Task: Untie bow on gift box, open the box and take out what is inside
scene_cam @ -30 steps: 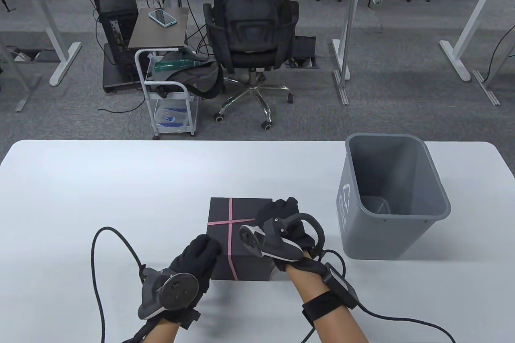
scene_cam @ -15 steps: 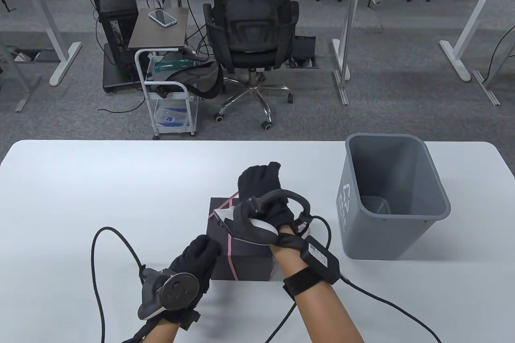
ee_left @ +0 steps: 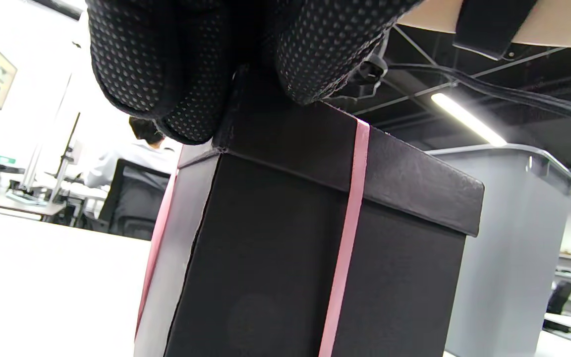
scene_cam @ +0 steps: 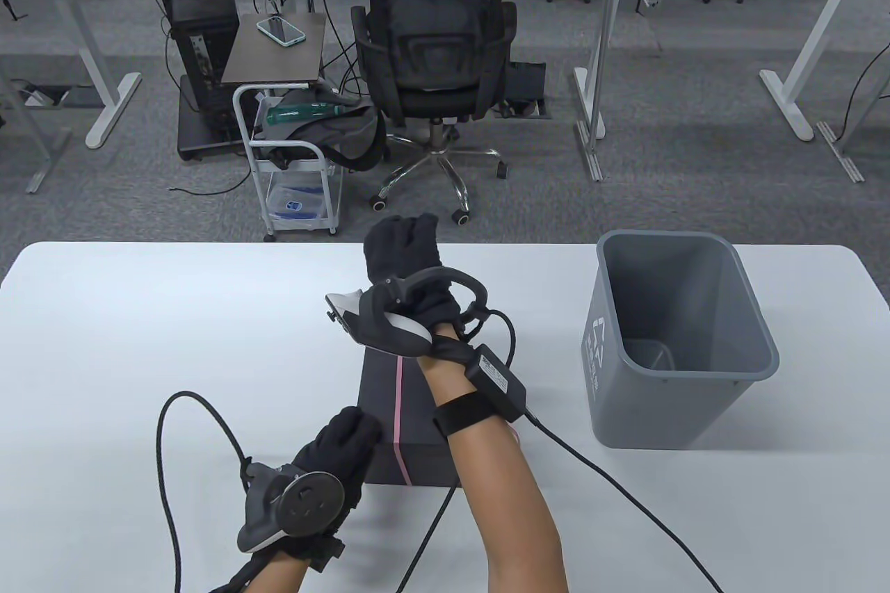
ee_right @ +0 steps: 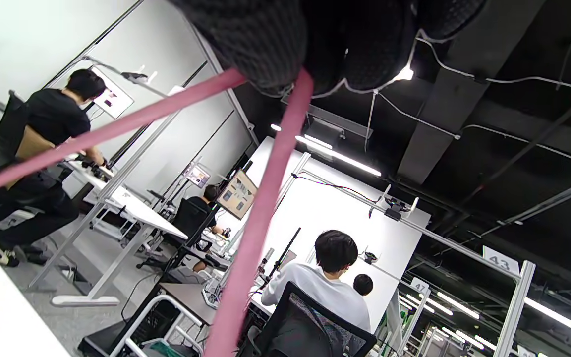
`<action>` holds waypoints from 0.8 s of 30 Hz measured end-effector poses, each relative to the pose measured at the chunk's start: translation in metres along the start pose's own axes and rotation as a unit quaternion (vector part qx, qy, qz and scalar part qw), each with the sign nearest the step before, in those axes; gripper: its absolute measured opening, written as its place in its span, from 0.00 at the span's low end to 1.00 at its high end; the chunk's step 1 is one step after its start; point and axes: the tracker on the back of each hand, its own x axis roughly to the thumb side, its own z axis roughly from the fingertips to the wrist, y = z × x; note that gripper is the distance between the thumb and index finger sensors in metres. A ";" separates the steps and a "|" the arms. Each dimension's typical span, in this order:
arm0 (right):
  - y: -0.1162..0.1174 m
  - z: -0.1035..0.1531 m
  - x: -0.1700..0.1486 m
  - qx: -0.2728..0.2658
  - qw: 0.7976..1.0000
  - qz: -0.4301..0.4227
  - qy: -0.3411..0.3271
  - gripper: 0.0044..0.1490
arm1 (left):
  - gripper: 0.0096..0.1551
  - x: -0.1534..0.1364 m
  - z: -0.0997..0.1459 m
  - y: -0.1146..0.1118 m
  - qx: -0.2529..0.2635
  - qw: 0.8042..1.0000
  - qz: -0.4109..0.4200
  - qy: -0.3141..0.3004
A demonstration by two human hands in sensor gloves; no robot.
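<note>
Black box (scene_cam: 389,405) sits on the table (scene_cam: 139,315), near-centre, lid on, pink ribbon (scene_cam: 398,412) running up its front face and over the lid. In the left wrist view the ribbon (ee_left: 347,228) lies flat down the near side of the box (ee_left: 275,258), with another band on the adjacent side.

Left hand (scene_cam: 334,454) rests on the box's near-left top corner; fingers (ee_left: 166,74) curl over the lid edge, steadying it.

Right hand (scene_cam: 403,252) is raised above and beyond the box's far edge, fist closed. Right wrist view shows two ribbon (ee_right: 260,208) strands coming out taut from between the curled fingers (ee_right: 260,44), so it's pinching the ribbon. Bow itself not visible; can't tell if fully undone.

Grey bin (scene_cam: 667,343) stands upright to the right of the box, apart from it. Glove cables trail across the table toward the near edge. Behind the table: office chair (scene_cam: 431,65) with a person seated, small cart (scene_cam: 292,155) to its left.
</note>
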 end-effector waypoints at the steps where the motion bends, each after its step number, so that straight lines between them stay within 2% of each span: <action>1: 0.002 -0.001 -0.001 0.006 1.000 -0.011 0.007 0.24 | 0.22 0.001 0.000 0.000 0.000 1.000 -0.002 0.000; 4: 0.012 0.001 -0.001 0.051 0.997 -0.055 0.014 0.27 | 0.22 -0.001 0.000 -0.001 -0.001 1.000 -0.002 0.001; 7: 0.022 0.010 0.000 0.150 0.983 -0.107 0.002 0.33 | 0.23 -0.001 0.000 -0.001 -0.001 1.000 -0.001 0.002; 11: 0.019 0.028 -0.006 0.219 0.963 -0.156 -0.009 0.36 | 0.23 -0.001 0.001 -0.003 0.008 1.000 0.000 -0.002; 13: 0.012 0.040 -0.010 0.241 0.951 -0.194 0.001 0.36 | 0.23 -0.001 0.001 -0.002 0.007 1.000 0.001 -0.005; 16: 0.003 0.065 -0.008 0.284 0.920 -0.267 0.030 0.38 | 0.23 -0.002 0.001 -0.002 0.008 1.000 0.002 -0.004; 17: 0.015 0.071 0.001 0.305 0.909 -0.281 0.041 0.40 | 0.23 -0.002 0.001 -0.002 0.008 1.000 0.005 -0.004; 20: 0.018 0.088 0.008 0.337 0.892 -0.292 0.067 0.45 | 0.22 -0.003 0.001 -0.003 0.010 1.000 0.014 -0.008; 24: 0.038 0.107 0.018 0.375 0.867 -0.311 0.106 0.47 | 0.22 0.001 0.001 -0.002 0.008 1.000 0.000 -0.011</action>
